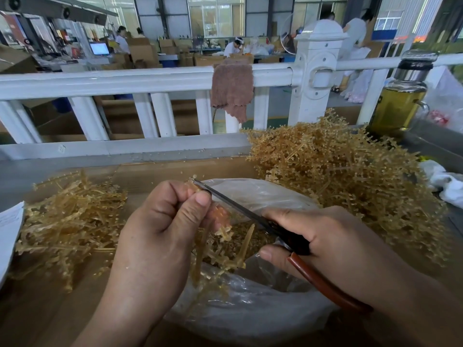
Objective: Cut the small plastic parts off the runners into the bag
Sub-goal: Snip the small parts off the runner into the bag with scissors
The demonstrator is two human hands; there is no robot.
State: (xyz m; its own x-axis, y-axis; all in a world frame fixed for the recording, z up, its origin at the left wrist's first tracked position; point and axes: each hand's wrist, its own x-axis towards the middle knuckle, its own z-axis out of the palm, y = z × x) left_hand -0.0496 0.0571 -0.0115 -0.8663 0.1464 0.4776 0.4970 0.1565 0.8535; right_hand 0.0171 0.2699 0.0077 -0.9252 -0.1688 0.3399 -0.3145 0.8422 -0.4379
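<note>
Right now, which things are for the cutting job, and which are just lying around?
For the job: left hand, held runner, cutters, right hand, bag, big runner pile, smaller runner pile.
Just lying about: brown cloth on the railing, bottle of yellow liquid, white paper.

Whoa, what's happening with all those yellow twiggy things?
A person is snipping tiny plastic parts off a runner. The left hand grips the runner over an open clear bag, and the right hand holds snips with the blades at the runner's top end. The bag already holds small cut parts. A big pile of runners sits to the right, and another pile lies to the left.
</note>
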